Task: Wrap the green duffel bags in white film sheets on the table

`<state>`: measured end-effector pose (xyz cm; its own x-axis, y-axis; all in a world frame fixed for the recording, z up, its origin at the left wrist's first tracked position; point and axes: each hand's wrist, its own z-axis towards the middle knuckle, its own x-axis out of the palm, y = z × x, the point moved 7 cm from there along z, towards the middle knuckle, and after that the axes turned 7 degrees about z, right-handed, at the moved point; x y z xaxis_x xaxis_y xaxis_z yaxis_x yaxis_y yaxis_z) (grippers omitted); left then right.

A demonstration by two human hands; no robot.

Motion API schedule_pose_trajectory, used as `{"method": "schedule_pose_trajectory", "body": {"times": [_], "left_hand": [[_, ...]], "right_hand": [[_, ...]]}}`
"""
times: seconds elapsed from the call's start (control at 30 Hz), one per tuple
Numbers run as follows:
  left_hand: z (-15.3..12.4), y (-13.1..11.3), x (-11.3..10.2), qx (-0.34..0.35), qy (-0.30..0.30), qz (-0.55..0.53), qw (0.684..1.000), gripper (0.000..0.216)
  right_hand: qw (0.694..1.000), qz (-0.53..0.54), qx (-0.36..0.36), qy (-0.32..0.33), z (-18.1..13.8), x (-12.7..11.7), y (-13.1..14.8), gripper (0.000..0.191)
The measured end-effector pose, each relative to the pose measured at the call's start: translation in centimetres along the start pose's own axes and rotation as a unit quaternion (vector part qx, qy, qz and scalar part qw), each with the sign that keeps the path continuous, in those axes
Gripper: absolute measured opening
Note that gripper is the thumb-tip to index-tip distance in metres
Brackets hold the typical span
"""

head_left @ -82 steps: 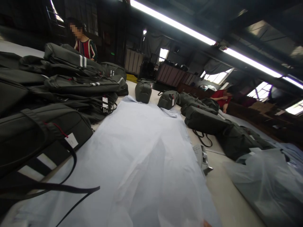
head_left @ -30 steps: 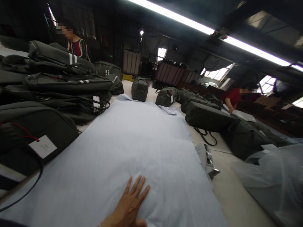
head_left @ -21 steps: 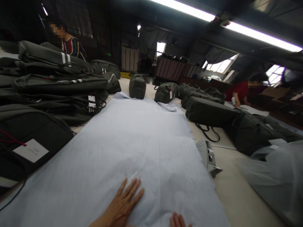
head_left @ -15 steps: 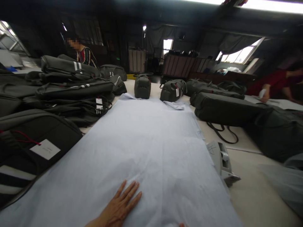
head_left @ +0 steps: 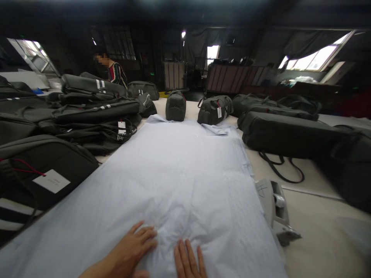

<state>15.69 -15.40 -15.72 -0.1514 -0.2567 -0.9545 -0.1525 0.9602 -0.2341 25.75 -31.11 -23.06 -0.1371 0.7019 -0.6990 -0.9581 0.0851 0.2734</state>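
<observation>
Both hands are laid flat on a large sheet of pale tissue paper (head_left: pixel 179 170) that is spread lengthwise along the counter (head_left: pixel 313 216), its near end directly in front of the person and its far end close to two small dark bags (head_left: pixel 175 105). The left hand (head_left: pixel 130 251) is pressed palm-down with fingers slightly curled, and the right hand (head_left: pixel 188 262) is set just beside it with fingers straight; neither grip is closed on anything, though the paper is puckered into creases between and above them. The step in hand is judged to be the gathering or smoothing of the near end of the sheet; which of the two cannot be told, as the lower edge is cut off by the frame. For the next move, a light, even touch would be called for, since such thin paper is likely to tear or crumple. A stack of flat dark bags (head_left: pixel 95 112) is piled to the left, long dark bags (head_left: pixel 290 133) lie to the right, and a white tape dispenser (head_left: pixel 275 208) sits just beside the paper's right edge
</observation>
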Motion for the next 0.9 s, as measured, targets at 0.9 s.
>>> {"method": "schedule_pose_trajectory", "body": {"times": [0.9], "left_hand": [[12.2,-1.7,1.3,-0.169,0.097,0.028,0.98,0.083]], "right_hand": [[0.724,0.232,0.636,-0.131,5.5,-21.4,-32.7,0.039]]}}
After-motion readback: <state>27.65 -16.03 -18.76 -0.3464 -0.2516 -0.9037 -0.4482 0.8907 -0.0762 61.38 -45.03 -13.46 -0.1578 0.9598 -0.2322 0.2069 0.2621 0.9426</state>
